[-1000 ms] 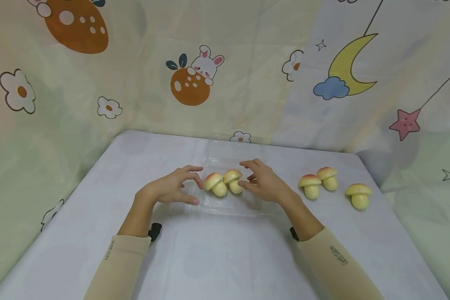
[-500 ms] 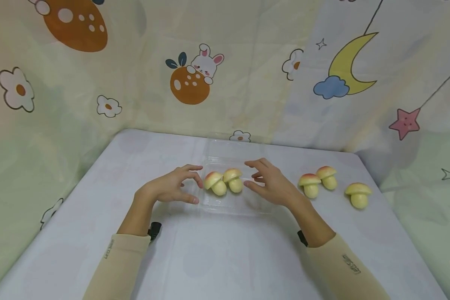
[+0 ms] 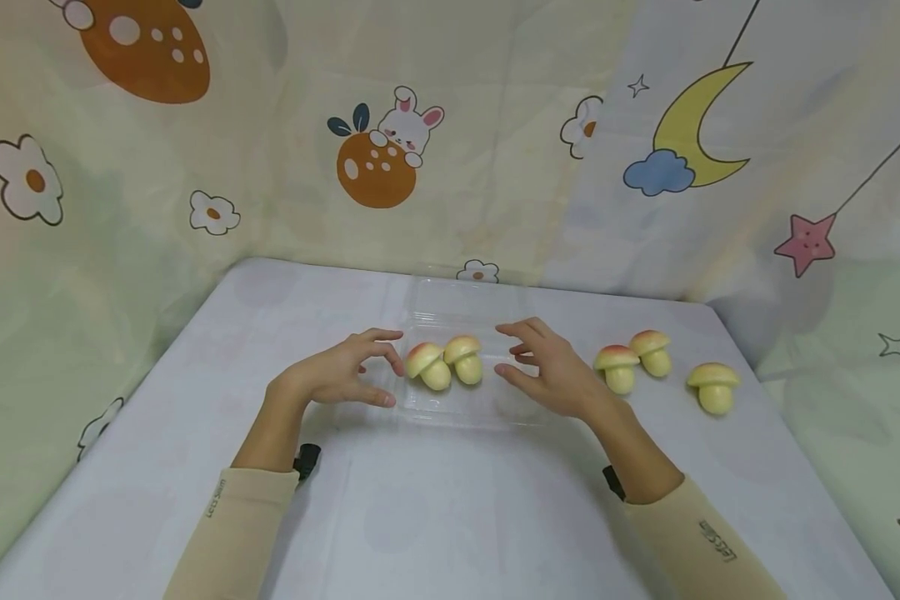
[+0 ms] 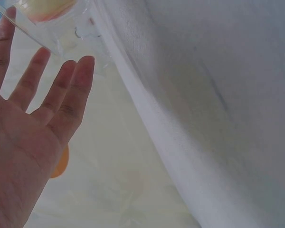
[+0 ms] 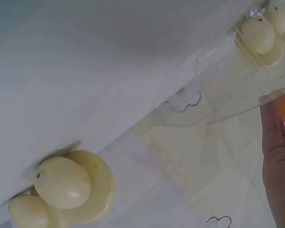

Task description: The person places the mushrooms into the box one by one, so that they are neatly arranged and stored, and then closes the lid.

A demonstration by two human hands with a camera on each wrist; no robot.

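Observation:
Two toy mushrooms, a left one (image 3: 435, 377) and a right one (image 3: 468, 370), lie side by side in a clear plastic box (image 3: 450, 410) whose lid is folded back. They are pale yellow with reddish tops on their caps. At the box's left side is my left hand (image 3: 337, 372), fingers spread and nothing in them; the left wrist view shows its fingertips (image 4: 84, 66) near the clear wall. My right hand (image 3: 551, 373) hovers over the right part of the box, loosely bent, holding nothing. A gap separates it from the right mushroom.
To the right of the box, three more toy mushrooms stand on the white-covered table: a near-left one (image 3: 618, 371), a back one (image 3: 652, 354) and a far-right one (image 3: 716, 390). A printed curtain (image 3: 495, 167) rises behind the table's back edge.
My right hand has drawn back to the right, away from the right mushroom in the box. The left hand and the mushrooms keep their places.

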